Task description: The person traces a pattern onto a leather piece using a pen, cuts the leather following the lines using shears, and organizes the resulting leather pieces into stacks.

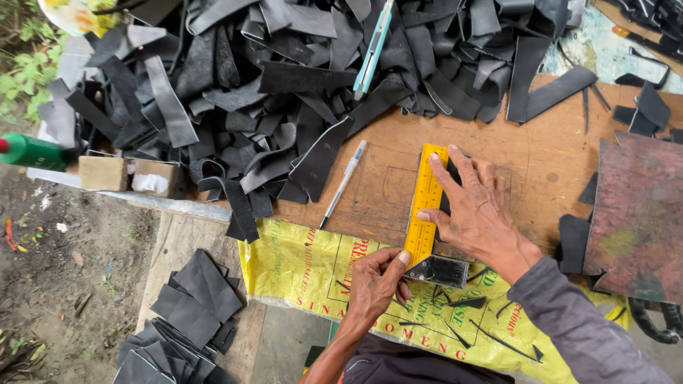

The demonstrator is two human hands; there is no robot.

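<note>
My right hand [473, 210], in a grey sleeve, lies flat with fingers spread on a yellow try square [425, 192] and presses it onto a black strip [449, 174] on the wooden board [384, 192]. The square's dark stock [445, 272] sits at the board's near edge. My left hand [376, 284] is curled, its thumb tip against the lower left edge of the yellow blade. What, if anything, its fingers hold is hidden.
A large heap of black strips [270, 92] covers the back of the board, with a teal cutter [373, 46] on it and a pen [343, 183] beside it. A yellow sack [306, 263] hangs in front. A rusty plate [637, 213] lies right; cut black pieces [188, 306] are stacked lower left.
</note>
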